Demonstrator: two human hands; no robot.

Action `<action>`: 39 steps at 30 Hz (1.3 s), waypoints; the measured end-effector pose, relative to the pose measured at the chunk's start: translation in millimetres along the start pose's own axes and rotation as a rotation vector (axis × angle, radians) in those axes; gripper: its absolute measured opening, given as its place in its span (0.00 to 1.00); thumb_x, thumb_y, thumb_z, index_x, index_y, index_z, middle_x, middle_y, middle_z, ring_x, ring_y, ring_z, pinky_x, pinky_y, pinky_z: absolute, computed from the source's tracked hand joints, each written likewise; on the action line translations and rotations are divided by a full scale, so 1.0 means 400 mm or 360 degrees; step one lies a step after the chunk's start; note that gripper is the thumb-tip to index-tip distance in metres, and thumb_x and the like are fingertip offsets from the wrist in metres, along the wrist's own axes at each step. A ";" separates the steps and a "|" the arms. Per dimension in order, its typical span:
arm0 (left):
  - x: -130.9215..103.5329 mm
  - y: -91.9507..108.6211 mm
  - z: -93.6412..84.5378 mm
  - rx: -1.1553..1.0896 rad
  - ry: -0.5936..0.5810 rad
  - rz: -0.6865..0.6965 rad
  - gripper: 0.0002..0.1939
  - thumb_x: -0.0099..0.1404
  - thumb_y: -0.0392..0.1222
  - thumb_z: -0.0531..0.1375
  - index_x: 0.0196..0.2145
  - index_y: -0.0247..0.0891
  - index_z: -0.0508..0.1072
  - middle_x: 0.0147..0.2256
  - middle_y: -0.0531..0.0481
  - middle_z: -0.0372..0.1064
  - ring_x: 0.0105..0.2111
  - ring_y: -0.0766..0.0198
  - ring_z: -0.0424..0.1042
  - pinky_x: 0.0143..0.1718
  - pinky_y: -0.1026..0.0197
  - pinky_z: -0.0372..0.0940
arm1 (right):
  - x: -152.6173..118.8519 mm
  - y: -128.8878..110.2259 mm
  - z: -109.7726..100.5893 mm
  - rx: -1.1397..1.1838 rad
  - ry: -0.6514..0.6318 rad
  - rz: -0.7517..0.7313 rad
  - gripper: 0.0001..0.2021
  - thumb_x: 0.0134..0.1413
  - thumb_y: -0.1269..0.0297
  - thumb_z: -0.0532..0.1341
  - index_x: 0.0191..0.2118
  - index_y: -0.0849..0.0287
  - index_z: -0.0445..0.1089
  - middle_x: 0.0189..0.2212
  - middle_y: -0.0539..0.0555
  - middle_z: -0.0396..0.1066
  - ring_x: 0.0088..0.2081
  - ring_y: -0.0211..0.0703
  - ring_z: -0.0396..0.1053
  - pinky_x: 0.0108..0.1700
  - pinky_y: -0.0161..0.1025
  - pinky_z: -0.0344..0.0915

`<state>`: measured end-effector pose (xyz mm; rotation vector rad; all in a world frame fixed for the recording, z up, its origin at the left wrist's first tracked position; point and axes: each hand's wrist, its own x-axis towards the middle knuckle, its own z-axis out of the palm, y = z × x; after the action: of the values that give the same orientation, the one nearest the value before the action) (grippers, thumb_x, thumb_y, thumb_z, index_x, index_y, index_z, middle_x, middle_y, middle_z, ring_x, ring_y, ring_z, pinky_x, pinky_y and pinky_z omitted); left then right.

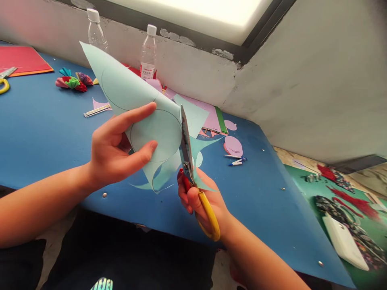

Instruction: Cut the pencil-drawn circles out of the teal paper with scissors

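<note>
The left hand holds the paper above the table; its thumb and index finger lie on the front side, and the other fingers, partly hidden behind, pinch it from the back. The right hand has its fingers curled around the handles of the scissors, whose blades are at the right edge of a drawn circle. Beyond, cut circles lie near two pens, and a bottle stands upright.
</note>
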<state>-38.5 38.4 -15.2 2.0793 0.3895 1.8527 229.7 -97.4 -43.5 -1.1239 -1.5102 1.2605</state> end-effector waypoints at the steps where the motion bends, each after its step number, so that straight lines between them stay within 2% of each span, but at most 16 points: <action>1: 0.000 -0.002 0.003 0.0008 0.0018 0.0013 0.37 0.70 0.48 0.80 0.75 0.58 0.84 0.51 0.49 0.91 0.34 0.53 0.88 0.26 0.54 0.86 | -0.001 -0.001 0.001 0.0003 0.0004 -0.0004 0.36 0.72 0.19 0.67 0.46 0.53 0.70 0.30 0.46 0.62 0.28 0.39 0.54 0.25 0.38 0.55; 4: 0.000 0.000 0.007 0.0033 0.0045 0.0015 0.38 0.69 0.47 0.79 0.75 0.58 0.84 0.47 0.49 0.90 0.32 0.54 0.86 0.24 0.54 0.84 | -0.004 -0.004 0.003 0.0012 0.0010 0.0000 0.35 0.72 0.20 0.68 0.45 0.53 0.69 0.30 0.46 0.62 0.27 0.38 0.54 0.25 0.38 0.54; 10: 0.003 0.011 0.004 0.0112 0.0027 -0.0026 0.38 0.70 0.46 0.78 0.75 0.60 0.83 0.52 0.50 0.91 0.38 0.50 0.90 0.30 0.51 0.88 | -0.004 -0.004 0.002 0.0018 -0.0007 0.0029 0.36 0.71 0.19 0.68 0.46 0.53 0.70 0.28 0.44 0.60 0.27 0.38 0.53 0.25 0.38 0.54; 15: 0.012 0.004 -0.009 0.0056 -0.0019 0.0024 0.37 0.70 0.46 0.78 0.75 0.60 0.84 0.51 0.49 0.91 0.31 0.55 0.85 0.21 0.56 0.80 | -0.004 -0.008 0.001 -0.0011 -0.0004 0.0060 0.37 0.70 0.17 0.67 0.46 0.52 0.70 0.28 0.44 0.59 0.26 0.38 0.52 0.25 0.39 0.54; 17: 0.015 0.000 -0.014 0.0048 -0.0050 0.0022 0.38 0.69 0.45 0.78 0.75 0.61 0.83 0.53 0.49 0.91 0.31 0.55 0.85 0.21 0.56 0.80 | -0.004 -0.009 0.001 -0.0023 -0.0006 0.0076 0.38 0.70 0.16 0.67 0.46 0.52 0.71 0.28 0.44 0.58 0.26 0.39 0.51 0.24 0.39 0.53; 20: 0.016 -0.004 -0.020 0.0021 -0.0075 0.0042 0.41 0.69 0.47 0.79 0.77 0.63 0.81 0.57 0.50 0.91 0.37 0.50 0.89 0.27 0.53 0.86 | -0.003 -0.010 -0.001 -0.0021 -0.0015 0.0072 0.37 0.70 0.17 0.67 0.46 0.52 0.71 0.28 0.44 0.59 0.26 0.38 0.51 0.24 0.39 0.52; 23: 0.017 -0.004 -0.024 0.0019 -0.0104 0.0074 0.42 0.70 0.46 0.79 0.79 0.63 0.79 0.63 0.51 0.89 0.47 0.44 0.92 0.37 0.49 0.92 | -0.002 -0.012 -0.004 -0.0020 -0.0026 0.0055 0.37 0.70 0.17 0.68 0.46 0.53 0.71 0.27 0.43 0.59 0.25 0.38 0.51 0.24 0.39 0.52; 27: 0.018 0.004 -0.027 -0.0004 -0.0089 0.0032 0.39 0.73 0.48 0.79 0.79 0.64 0.80 0.68 0.50 0.87 0.55 0.40 0.92 0.48 0.44 0.94 | -0.001 -0.013 -0.005 -0.0027 -0.0030 0.0063 0.37 0.70 0.17 0.67 0.46 0.53 0.71 0.26 0.43 0.59 0.25 0.38 0.51 0.25 0.39 0.51; 32: 0.022 0.003 -0.031 0.0006 -0.0100 0.0019 0.38 0.74 0.49 0.79 0.78 0.63 0.80 0.67 0.50 0.87 0.54 0.42 0.92 0.47 0.45 0.93 | 0.000 -0.013 -0.005 -0.0042 -0.0029 0.0084 0.39 0.68 0.15 0.67 0.46 0.52 0.70 0.26 0.42 0.59 0.25 0.37 0.51 0.25 0.39 0.51; 36: 0.022 -0.001 -0.030 0.0027 -0.0053 0.0037 0.38 0.72 0.54 0.79 0.77 0.65 0.81 0.66 0.51 0.88 0.55 0.40 0.92 0.45 0.45 0.94 | -0.001 -0.016 -0.004 -0.0066 -0.0038 0.0102 0.39 0.68 0.14 0.66 0.46 0.52 0.69 0.26 0.43 0.59 0.25 0.38 0.51 0.24 0.39 0.52; 39: 0.021 -0.002 -0.028 -0.0008 -0.0064 -0.0004 0.38 0.74 0.53 0.79 0.78 0.65 0.80 0.65 0.49 0.88 0.54 0.41 0.92 0.47 0.44 0.93 | 0.000 -0.015 -0.004 -0.0055 -0.0050 0.0095 0.39 0.68 0.15 0.66 0.45 0.52 0.69 0.25 0.43 0.59 0.24 0.38 0.51 0.24 0.39 0.51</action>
<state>-48.4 43.2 -6.9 2.1084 0.3766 1.8054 230.5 -97.8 -37.2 -1.1846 -1.5369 1.3021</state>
